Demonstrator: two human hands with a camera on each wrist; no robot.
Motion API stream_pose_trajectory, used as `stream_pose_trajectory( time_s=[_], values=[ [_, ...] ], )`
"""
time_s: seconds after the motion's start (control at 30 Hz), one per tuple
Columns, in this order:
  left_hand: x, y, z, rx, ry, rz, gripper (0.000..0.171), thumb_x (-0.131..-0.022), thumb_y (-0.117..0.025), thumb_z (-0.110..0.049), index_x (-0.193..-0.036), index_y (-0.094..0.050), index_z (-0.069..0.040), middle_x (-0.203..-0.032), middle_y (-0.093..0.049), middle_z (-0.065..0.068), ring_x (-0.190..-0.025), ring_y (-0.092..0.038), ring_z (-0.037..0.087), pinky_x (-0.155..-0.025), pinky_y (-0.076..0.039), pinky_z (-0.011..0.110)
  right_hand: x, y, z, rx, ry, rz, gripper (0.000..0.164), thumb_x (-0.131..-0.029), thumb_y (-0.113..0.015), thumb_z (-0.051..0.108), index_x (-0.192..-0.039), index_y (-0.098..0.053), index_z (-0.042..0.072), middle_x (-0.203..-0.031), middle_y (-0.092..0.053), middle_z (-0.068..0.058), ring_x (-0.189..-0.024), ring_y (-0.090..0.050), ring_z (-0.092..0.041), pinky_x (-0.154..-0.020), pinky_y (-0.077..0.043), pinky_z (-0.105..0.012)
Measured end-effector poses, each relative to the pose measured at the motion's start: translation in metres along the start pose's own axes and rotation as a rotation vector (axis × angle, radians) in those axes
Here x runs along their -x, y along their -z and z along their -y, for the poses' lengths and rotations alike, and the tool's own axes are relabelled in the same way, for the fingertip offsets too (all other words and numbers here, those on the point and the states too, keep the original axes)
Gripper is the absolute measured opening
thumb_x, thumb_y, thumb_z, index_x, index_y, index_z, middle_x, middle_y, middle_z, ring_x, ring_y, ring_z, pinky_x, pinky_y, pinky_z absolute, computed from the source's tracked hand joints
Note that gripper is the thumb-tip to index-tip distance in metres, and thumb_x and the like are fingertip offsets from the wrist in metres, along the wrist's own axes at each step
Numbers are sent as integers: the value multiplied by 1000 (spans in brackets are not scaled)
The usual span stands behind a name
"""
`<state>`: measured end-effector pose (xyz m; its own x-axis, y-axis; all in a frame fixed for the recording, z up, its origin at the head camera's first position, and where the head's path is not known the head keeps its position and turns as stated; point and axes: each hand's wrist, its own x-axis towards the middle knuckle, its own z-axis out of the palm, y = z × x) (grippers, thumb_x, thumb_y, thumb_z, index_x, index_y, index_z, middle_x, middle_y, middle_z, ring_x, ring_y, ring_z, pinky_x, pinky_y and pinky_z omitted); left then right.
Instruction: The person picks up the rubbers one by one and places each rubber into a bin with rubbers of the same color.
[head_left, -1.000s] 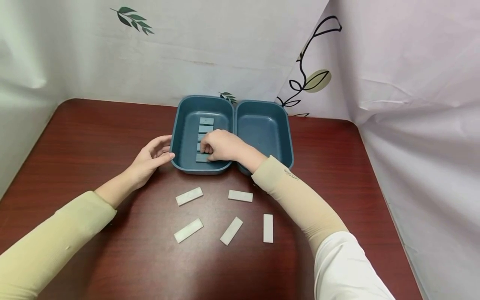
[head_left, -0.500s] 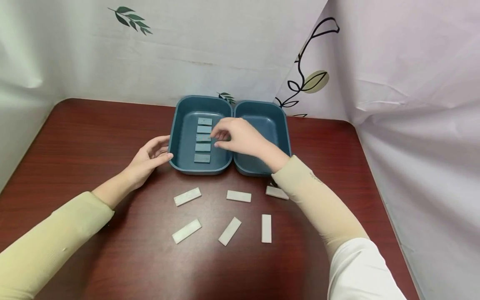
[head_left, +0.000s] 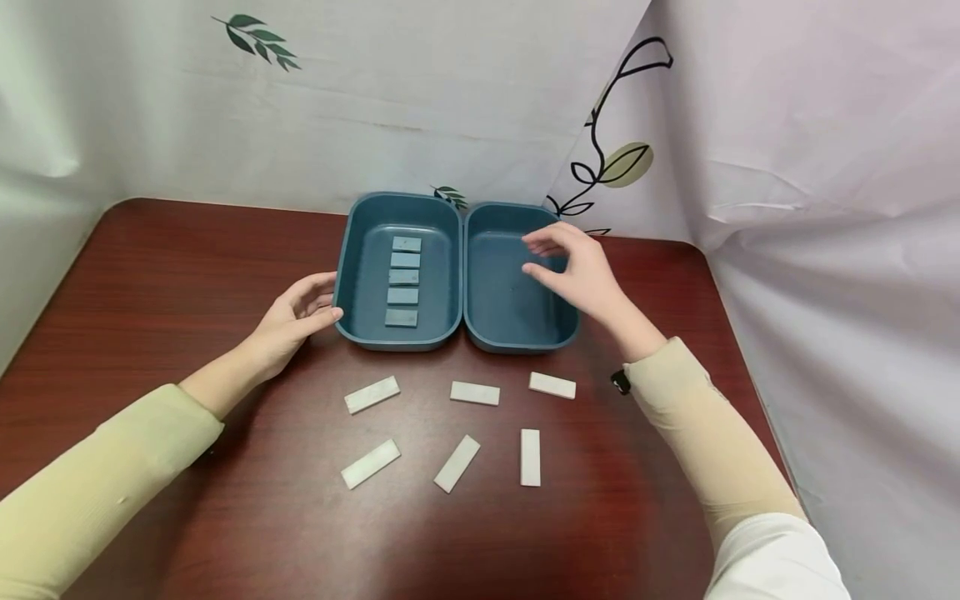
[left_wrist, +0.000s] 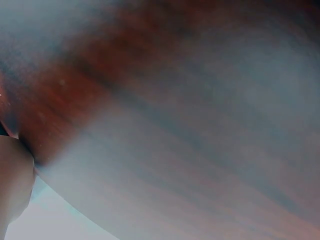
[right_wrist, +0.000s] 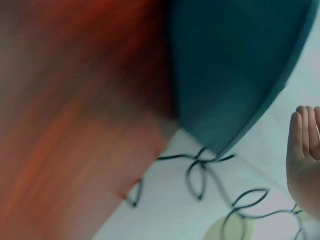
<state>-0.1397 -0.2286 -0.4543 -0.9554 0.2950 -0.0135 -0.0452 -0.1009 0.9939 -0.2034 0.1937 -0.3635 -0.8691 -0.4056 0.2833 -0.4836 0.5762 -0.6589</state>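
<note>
A dark blue box lies open on the table, its left half (head_left: pixel 438 333) joined side by side to its right half (head_left: pixel 521 321). Several small blue-grey rectangular tiles (head_left: pixel 403 277) lie in a column inside the left half. My left hand (head_left: pixel 288 325) rests against that half's outer left side, thumb tip at the rim and the other fingers along the wall. Over the right half hovers my right hand (head_left: pixel 577 267), thumb and fingers apart with nothing between them. In the right wrist view, the same hand (right_wrist: pixel 305 160) appears beside the blue wall (right_wrist: pixel 235 75).
Several pale rectangular tiles (head_left: pixel 475 393) lie spread on the dark red wooden table (head_left: pixel 225 500) in front of the box. A white patterned cloth (head_left: pixel 337 100) hangs behind the box. The left wrist view is mostly blurred tabletop.
My right hand has lifted off the tiles in the left half and moved right over the right half, its fingers spreading. A pale tile once hidden by the right arm now shows. My left hand stays.
</note>
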Motion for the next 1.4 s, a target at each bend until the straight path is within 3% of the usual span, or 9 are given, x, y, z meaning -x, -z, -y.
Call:
stream_pose_trajectory(
  time_s=[0.37,0.5,0.8,0.97,1.1,1.4],
  values=[
    [0,0,0,-7,7,-4,46,-106,-59,0,-150,-50,-12,-136,-61,-5,-119,-65,2,-98,-53,11,32,15,-44,-11,-131,-133,52,-90,-84,3,-138,-64,-3,-134,-63,-20,-124,-63,-34,-110,-54,-49],
    [0,0,0,-12,4,-7,46,-106,-59,1,-149,-51,-12,-136,-61,-5,-118,-66,2,-97,-53,11,40,16,-53,-70,-209,-150,57,-92,-83,5,-144,-60,-1,-139,-59,-21,-128,-60,-35,-115,-50,-50],
    [0,0,0,-7,-2,-3,45,-106,-59,1,-148,-51,-13,-135,-62,-5,-118,-66,2,-97,-53,11,54,12,-66,-399,-385,-67,66,-99,-68,-3,-158,-39,-4,-160,-46,-26,-146,-46,-36,-128,-37,-46],
    [0,1,1,12,-9,6,45,-106,-58,2,-147,-52,-13,-134,-63,-5,-117,-68,3,-97,-54,12,60,6,-71,-582,-479,6,68,-103,-57,-1,-165,-29,0,-168,-35,-24,-150,-41,-29,-121,-42,-27],
    [0,1,1,18,-14,13,46,-106,-58,3,-148,-52,-14,-135,-64,-5,-117,-69,3,-98,-54,12,62,1,-73,-728,-497,30,68,-104,-53,0,-166,-25,1,-169,-31,-20,-144,-44,-18,-107,-45,-15],
    [0,2,1,15,-8,17,46,-106,-58,3,-148,-51,-15,-135,-64,-5,-117,-68,3,-98,-54,12,68,-6,-76,-868,-480,49,71,-101,-50,-7,-166,-22,1,-152,-45,3,-130,-51,-6,-105,-47,-16]
  ],
)
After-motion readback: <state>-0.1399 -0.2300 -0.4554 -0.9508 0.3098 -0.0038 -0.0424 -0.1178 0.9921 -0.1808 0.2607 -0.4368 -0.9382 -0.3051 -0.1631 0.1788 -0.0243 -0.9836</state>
